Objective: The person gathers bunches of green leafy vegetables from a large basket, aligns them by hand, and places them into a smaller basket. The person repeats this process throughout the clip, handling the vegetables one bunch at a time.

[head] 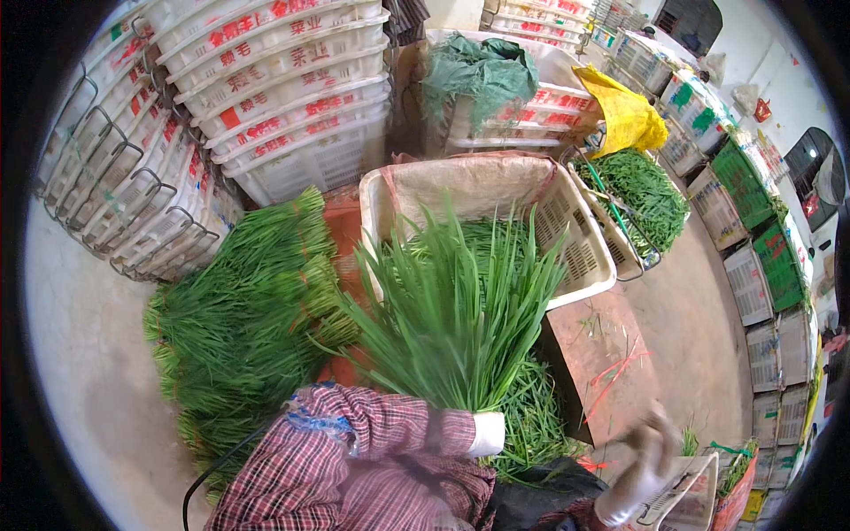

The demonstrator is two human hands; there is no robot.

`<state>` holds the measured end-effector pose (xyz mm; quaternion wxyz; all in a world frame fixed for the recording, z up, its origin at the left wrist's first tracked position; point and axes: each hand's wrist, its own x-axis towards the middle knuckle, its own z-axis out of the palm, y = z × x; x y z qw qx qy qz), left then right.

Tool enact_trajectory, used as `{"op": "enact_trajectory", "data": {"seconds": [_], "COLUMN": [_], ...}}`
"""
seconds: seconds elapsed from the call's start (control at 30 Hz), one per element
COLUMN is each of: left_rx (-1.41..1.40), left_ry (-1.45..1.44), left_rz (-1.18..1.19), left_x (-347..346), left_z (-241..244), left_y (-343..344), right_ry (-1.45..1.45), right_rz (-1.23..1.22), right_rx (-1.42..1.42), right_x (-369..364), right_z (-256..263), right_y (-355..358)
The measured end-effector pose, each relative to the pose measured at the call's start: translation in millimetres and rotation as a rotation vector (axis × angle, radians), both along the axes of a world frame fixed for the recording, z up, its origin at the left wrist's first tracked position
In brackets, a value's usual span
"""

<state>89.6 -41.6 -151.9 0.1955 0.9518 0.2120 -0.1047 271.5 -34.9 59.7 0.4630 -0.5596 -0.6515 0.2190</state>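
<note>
My left hand (489, 434), in a white glove, grips a large bunch of long flat green leaves (451, 318), which look like garlic chives. The stalk ends lie at the glove and the leaf tips fan away from me; most of my fingers are hidden. To the right, my gloved right hand (641, 464) is blurred, its fingers apart with nothing visible in them. It hovers by the near end of a brown bench (591, 352), where thin red ties (617, 375) lie. Loose greens (531, 425) are heaped under the held bunch.
A white plastic crate (584, 285) holding greens stands ahead. Tied chive bundles (246, 318) are piled at left. Tall stacks of white crates (285, 86) rise behind them. Another crate of greens (637, 199) sits at right, and stacked crates (764, 285) line the wall.
</note>
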Motion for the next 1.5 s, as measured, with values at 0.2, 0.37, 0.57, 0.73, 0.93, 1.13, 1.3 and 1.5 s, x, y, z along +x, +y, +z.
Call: {"op": "enact_trajectory", "data": {"seconds": [0.2,0.37,0.57,0.73,0.93,1.13,1.3,1.5], "left_rx": [1.301,0.295,0.142,0.120,0.103,0.094,0.096,0.098], "left_ry": [1.166,0.260,0.096,0.059,0.045,0.040,0.036,0.039], "left_rz": [-0.836,0.016,0.128,0.144,0.137,0.135,0.116,0.102], "left_x": [42,39,14,12,18,25,34,48], "left_z": [-111,-72,-51,-50,-51,-52,-53,-53], "left_y": [-29,-1,-3,-3,-3,-6,-7,-9], "right_ry": [-0.197,-0.299,-0.447,-0.521,-0.556,-0.321,0.012,0.058], "right_rz": [0.425,0.529,0.462,0.429,0.618,0.598,0.464,0.523], "right_rx": [-0.066,-0.013,0.046,-0.117,-0.039,0.135,-0.385,-0.402], "right_x": [-77,-139,-185,-195,-224,-218,-203,-199], "right_z": [-74,-79,-114,-106,-114,-119,-116,-113], "right_y": [24,38,56,67,68,56,61,58]}}
